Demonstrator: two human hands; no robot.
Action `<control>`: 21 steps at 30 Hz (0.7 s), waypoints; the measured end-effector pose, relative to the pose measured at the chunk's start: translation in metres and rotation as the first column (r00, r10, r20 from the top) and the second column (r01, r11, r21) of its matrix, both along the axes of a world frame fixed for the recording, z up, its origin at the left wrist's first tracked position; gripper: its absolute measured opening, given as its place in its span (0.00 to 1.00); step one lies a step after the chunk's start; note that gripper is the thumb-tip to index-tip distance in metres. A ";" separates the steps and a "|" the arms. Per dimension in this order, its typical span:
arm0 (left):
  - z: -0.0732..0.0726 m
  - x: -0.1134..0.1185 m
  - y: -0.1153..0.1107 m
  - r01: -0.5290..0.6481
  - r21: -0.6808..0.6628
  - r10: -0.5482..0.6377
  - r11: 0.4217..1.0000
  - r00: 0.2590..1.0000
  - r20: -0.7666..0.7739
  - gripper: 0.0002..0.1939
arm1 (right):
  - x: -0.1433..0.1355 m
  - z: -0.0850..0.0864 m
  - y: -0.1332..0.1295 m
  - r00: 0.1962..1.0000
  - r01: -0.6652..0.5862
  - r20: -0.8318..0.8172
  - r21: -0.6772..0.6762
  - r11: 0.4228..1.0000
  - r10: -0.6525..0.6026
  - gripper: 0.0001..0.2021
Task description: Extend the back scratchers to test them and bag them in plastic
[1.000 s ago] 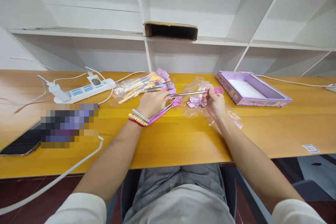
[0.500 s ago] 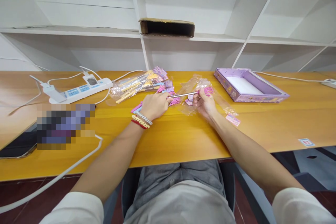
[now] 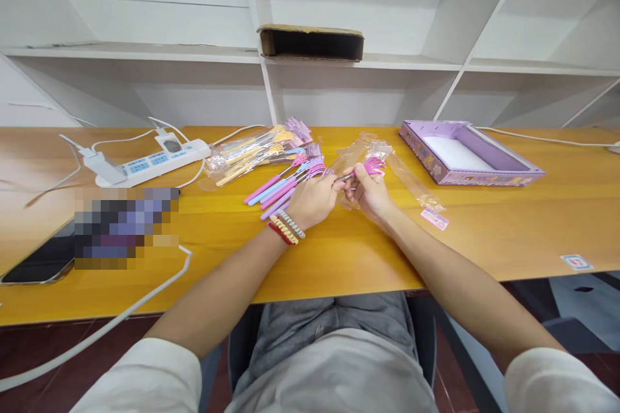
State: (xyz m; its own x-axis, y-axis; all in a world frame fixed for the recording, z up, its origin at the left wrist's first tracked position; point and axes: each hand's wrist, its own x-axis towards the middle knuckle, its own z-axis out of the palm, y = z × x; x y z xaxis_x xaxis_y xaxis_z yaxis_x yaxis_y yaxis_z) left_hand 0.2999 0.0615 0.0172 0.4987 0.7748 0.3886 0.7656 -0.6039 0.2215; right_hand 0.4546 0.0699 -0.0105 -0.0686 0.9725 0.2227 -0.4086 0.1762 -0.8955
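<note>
Between my hands is a pink telescopic back scratcher (image 3: 374, 165) with a claw-shaped head and a short length of metal rod showing. My right hand (image 3: 372, 195) pinches it just below the claw. My left hand (image 3: 314, 199) is closed around its handle end, most of which the fingers hide. Beside my left hand lie several more back scratchers (image 3: 276, 191) in pink, blue and purple. Clear plastic wrappers (image 3: 411, 181) are spread under and past my right hand, one with a pink label (image 3: 434, 218).
Farther back lie wrapped yellow back scratchers (image 3: 247, 153). A white power strip (image 3: 150, 162) with plugs and cables is at left, near a phone (image 3: 41, 255). At right stands a purple open box (image 3: 484, 175). A cardboard box (image 3: 311, 31) sits on the white shelf (image 3: 407, 66).
My left hand has moved right, toward my right hand, and the back scratcher's rod has slid in and become much shorter. The loose back scratchers at left are now more exposed.
</note>
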 end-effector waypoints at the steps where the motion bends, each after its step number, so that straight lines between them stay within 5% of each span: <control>1: -0.001 -0.001 0.001 0.027 -0.001 -0.027 1.000 0.999 0.020 0.17 | 0.001 0.000 0.000 1.000 0.010 0.010 0.002 1.000 -0.010 0.20; 5: -0.007 -0.005 0.006 0.107 0.023 -0.108 0.994 0.993 0.039 0.16 | 0.005 -0.004 0.002 0.992 0.118 0.031 0.020 0.993 -0.119 0.20; 13: -0.005 -0.008 0.013 0.038 0.080 -0.028 0.996 0.992 -0.122 0.19 | 0.005 0.003 0.005 0.969 0.248 0.015 -0.034 0.968 -0.248 0.20; 21: 0.003 -0.066 0.048 -0.073 0.172 0.100 0.982 0.983 -0.154 0.17 | 0.085 0.031 0.017 0.754 0.586 -0.220 -0.200 0.785 -0.619 0.14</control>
State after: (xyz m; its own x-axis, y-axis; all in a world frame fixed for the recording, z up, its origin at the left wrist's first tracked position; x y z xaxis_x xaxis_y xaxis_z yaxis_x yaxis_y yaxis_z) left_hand 0.2336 0.1096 0.0199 0.4988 0.7498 0.4347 0.8342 -0.5514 -0.0062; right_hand 0.5391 0.0871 0.0208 0.5843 0.8109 0.0331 -0.4707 0.3718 -0.8001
